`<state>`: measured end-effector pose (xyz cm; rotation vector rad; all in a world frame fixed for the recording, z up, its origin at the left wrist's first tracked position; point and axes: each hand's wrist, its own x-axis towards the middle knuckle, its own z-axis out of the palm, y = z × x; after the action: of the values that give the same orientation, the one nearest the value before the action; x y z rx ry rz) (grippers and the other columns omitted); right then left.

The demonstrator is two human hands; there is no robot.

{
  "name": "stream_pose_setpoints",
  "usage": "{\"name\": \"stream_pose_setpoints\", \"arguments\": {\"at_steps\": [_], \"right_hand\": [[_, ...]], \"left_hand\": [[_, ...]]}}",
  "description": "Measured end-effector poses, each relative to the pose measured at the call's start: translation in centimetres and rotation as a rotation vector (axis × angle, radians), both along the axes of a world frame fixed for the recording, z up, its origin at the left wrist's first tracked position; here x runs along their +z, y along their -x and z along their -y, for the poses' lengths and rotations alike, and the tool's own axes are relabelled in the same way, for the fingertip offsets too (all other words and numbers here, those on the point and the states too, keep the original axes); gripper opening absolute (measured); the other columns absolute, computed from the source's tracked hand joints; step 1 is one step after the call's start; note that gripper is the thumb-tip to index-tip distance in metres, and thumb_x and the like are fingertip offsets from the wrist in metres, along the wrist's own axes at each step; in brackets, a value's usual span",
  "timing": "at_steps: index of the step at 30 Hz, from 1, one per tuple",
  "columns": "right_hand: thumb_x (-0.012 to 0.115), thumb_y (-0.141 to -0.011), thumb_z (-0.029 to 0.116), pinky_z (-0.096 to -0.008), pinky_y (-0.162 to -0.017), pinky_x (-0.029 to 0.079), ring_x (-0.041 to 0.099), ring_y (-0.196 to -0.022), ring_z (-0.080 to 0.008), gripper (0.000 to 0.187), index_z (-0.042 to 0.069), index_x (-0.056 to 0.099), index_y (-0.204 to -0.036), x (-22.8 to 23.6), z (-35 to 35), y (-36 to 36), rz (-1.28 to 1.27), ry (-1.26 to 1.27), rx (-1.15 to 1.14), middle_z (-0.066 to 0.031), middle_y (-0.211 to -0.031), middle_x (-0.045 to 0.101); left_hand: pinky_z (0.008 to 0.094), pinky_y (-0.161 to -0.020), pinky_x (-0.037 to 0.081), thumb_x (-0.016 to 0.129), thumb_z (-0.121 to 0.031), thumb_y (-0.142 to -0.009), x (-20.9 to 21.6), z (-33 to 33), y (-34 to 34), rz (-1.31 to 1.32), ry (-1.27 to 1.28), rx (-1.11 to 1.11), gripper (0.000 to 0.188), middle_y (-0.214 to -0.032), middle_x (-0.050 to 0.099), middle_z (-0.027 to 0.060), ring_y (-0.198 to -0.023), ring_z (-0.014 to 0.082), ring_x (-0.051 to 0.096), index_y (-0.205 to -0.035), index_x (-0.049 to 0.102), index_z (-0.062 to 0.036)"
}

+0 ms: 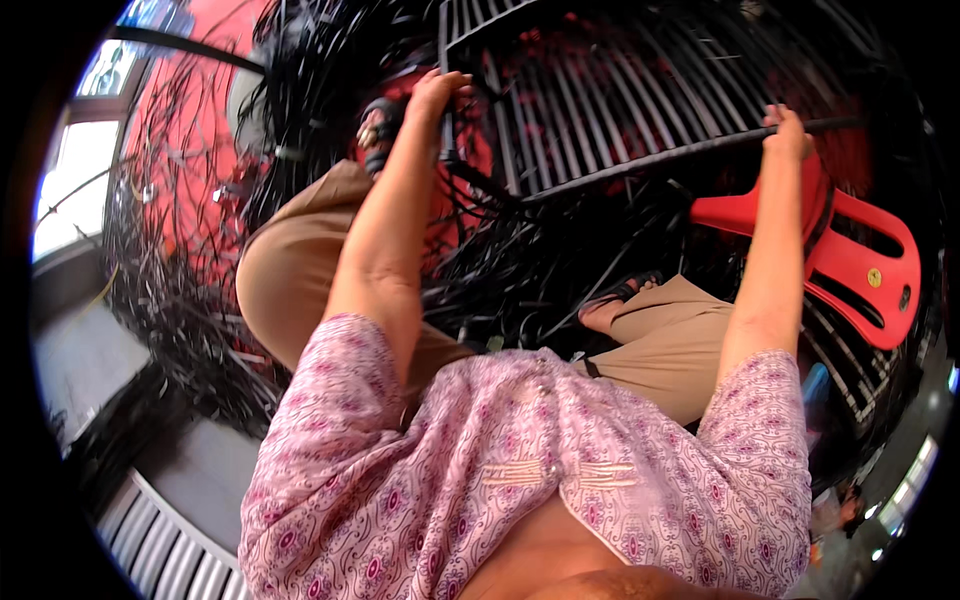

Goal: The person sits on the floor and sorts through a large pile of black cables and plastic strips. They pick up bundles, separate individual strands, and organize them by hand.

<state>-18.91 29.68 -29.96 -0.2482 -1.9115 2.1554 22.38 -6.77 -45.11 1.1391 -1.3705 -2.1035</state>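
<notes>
Fingers of the left hand (432, 98) stretch out close together at the left end of a black slatted frame (600, 110); whether they are clamped around it, I cannot tell. At the frame's near right corner, the right hand's (789, 138) fingers are bent at the rail, but blur hides how tightly they close. The frame lies ahead of the wearer, between the two outstretched arms, its many thin bars running side by side and its near rail sloping upward to the right.

Heaps of tangled black strips (545, 240) spread below and to the left of the frame, with a red floor (195, 85) showing through. Just under the right hand, a red plastic chair (880, 265) stands partly behind the right forearm. Seen from above, the wearer has a pink and purple patterned top (430, 490), brown trousers (285, 270) and dark sandals (625, 288), knees wide apart. At lower left is a pale slatted panel (170, 545).
</notes>
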Motion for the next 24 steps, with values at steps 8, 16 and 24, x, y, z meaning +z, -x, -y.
{"name": "stream_pose_setpoints", "arguments": {"at_steps": [8, 16, 24], "right_hand": [[0.06, -0.071, -0.011, -0.0346, -0.045, 0.05, 0.065, -0.057, -0.0273, 0.022, -0.013, 0.047, -0.09, -5.5, -4.7, -5.0, 0.223, 0.097, -0.019, -0.0181, -0.074, 0.062], [0.061, -0.071, -0.006, -0.0333, -0.043, 0.051, 0.069, -0.059, -0.0274, 0.014, -0.012, 0.053, -0.082, -6.6, -3.6, -8.2, 0.156, 0.096, -0.176, -0.0187, -0.074, 0.064], [0.06, -0.073, 0.001, -0.0327, -0.052, 0.053, 0.064, -0.056, -0.0238, 0.012, -0.005, 0.051, -0.079, -7.5, 0.0, -16.0, 0.26, 0.607, -0.337, -0.0133, -0.07, 0.062]], "left_hand": [[0.0236, -0.044, 0.036, 0.067, -0.021, -0.09, 7.8, 8.5, 5.5, -0.136, -0.87, -0.159, 0.024, -0.06, 0.055, -0.0032, -0.046, 0.0048, 0.051, -0.083, 0.052, -0.0037], [0.0238, -0.042, 0.033, 0.067, -0.015, -0.088, 11.0, 9.9, 6.0, -0.369, -0.617, -0.219, 0.021, -0.06, 0.05, -0.0018, -0.047, 0.0081, 0.05, -0.085, 0.049, -0.0043], [0.0229, -0.038, 0.03, 0.045, -0.018, -0.1, 30.8, 13.8, 9.2, -0.265, -0.242, -0.533, 0.021, -0.06, 0.039, -0.0046, -0.044, 0.0068, 0.038, -0.082, 0.051, -0.0093]]}}
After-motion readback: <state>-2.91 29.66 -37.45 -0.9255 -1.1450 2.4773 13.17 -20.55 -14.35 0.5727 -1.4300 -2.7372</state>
